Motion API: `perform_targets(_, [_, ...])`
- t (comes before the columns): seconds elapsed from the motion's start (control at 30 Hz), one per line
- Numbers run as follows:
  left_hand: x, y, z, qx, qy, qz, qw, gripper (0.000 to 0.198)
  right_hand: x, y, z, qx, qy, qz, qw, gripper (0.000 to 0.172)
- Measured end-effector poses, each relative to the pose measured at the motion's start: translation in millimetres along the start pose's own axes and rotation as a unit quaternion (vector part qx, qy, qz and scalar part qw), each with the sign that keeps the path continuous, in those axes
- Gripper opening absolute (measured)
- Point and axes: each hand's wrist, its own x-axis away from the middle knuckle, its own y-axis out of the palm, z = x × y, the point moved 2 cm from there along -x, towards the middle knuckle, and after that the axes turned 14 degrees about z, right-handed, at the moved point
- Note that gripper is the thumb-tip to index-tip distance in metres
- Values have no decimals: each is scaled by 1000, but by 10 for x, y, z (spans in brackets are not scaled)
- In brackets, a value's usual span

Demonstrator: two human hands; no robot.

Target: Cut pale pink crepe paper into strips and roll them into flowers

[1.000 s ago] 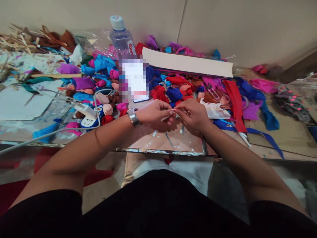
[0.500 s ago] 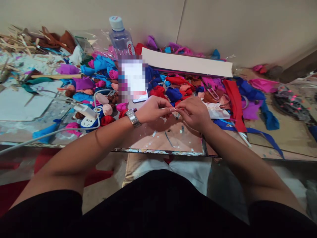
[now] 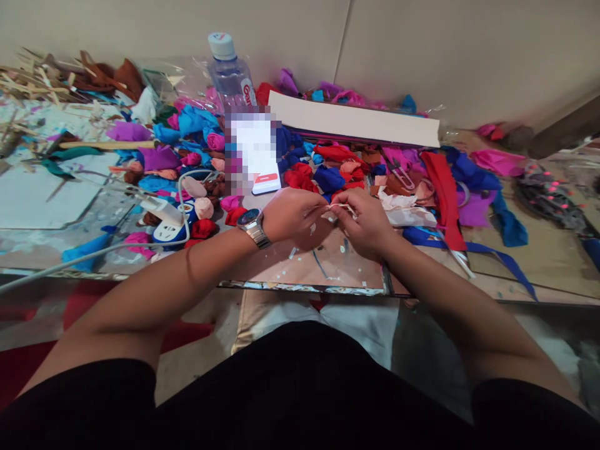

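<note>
Both hands meet over the pinkish board (image 3: 300,265) at the table's front. A thin, pale twisted strip (image 3: 338,205), perhaps paper, runs between the fingertips. My left hand (image 3: 293,214), with a metal watch (image 3: 253,226) at its wrist, pinches one end of the strip. My right hand (image 3: 363,222) is closed on the other end with thumb and forefinger. Crumpled whitish paper (image 3: 405,209) lies just right of the right hand. Behind the hands are red and blue crumpled paper pieces (image 3: 329,178). A lit phone (image 3: 265,181) leans beyond the left hand.
A plastic bottle (image 3: 232,81) stands behind the phone. A long cream card strip (image 3: 354,122) lies at the back. A power strip (image 3: 171,231) with a white cable sits left. Small snips (image 3: 402,175), a red strip (image 3: 445,200) and a blue ribbon (image 3: 501,253) lie right.
My left hand has rolled over, turning the watch face upward. The right fingers have curled in more, and the pale strip shows more clearly between the hands.
</note>
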Motion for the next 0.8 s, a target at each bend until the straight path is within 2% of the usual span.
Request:
perform_targets(0.17, [-10, 7, 12, 8, -13, -36, 999, 40, -18, -23, -19, 15, -19, -1, 1000, 27])
perform_targets(0.3, [-23, -4, 26, 24, -25, -43, 998, 44, -30, -36, -25, 23, -19, 1, 1000, 28])
perform_targets(0.47, [-17, -2, -30, 4, -18, -31, 999, 36, -27, -33, 23, 6, -20, 8, 1000, 24])
perform_targets(0.67, [-9, 27, -24, 3, -10, -54, 998, 33, -3, -18, 37, -5, -44, 18, 999, 23])
perform_targets(0.8, [-15, 14, 13, 64, -47, -64, 995, 36, -12, -21, 20, 5, -41, 20, 999, 26])
